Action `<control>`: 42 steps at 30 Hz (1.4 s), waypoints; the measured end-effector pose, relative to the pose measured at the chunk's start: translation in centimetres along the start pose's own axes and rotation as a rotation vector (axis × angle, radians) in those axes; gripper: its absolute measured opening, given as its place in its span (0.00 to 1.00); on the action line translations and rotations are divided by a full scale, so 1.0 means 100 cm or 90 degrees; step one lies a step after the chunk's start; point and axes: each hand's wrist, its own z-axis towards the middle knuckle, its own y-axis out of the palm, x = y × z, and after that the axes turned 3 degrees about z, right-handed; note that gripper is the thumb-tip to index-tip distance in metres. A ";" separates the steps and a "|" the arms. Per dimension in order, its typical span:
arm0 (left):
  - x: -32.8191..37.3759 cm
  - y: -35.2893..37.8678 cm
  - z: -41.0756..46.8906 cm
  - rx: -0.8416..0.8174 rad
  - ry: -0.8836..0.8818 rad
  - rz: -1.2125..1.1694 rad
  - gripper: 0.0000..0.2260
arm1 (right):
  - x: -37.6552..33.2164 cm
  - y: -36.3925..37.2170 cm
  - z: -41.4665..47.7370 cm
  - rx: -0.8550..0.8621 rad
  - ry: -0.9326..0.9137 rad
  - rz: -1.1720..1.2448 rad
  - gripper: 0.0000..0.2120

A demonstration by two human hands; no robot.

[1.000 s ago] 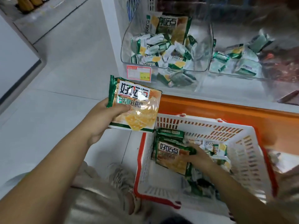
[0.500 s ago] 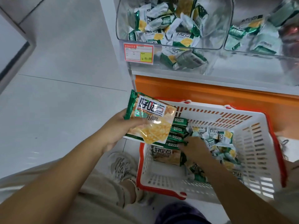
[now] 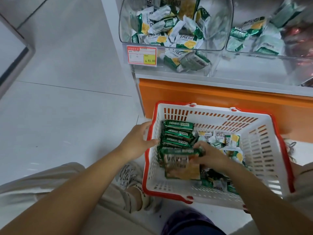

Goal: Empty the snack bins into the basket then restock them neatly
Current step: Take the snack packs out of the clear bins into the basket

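A white basket with a red rim stands on the floor below the shelf. Inside it, several large green biscuit packets stand in a row at the left, and small white-green packets lie loose at the right. My right hand grips the top of one large biscuit packet at the near end of the row. My left hand holds nothing and rests on the basket's left rim, fingers reaching inward. Above, the clear left bin and the clear right bin hold small packets.
A red and yellow price tag hangs on the left bin's front. The orange shelf base runs right behind the basket. My shoe sits just left of the basket. A grey fixture edges the tiled floor at far left.
My left hand lowered the large packet into the basket and let go, now resting on the rim. My right hand took hold of a large packet at the row's near end. The view tilted down.
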 end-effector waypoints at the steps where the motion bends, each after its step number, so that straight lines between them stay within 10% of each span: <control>1: -0.003 0.002 0.001 -0.019 -0.010 -0.007 0.31 | 0.009 0.013 0.005 -0.008 0.006 -0.044 0.16; 11: -0.003 0.003 -0.002 -0.066 -0.047 -0.003 0.31 | 0.043 0.047 0.020 0.129 0.055 0.006 0.26; 25: 0.137 -0.141 -0.007 0.318 0.260 -0.055 0.21 | -0.219 -0.118 -0.084 0.343 -0.529 0.062 0.08; 42: 0.130 -0.192 0.053 0.386 0.240 -0.146 0.17 | -0.370 -0.229 0.094 0.471 -0.275 -0.430 0.30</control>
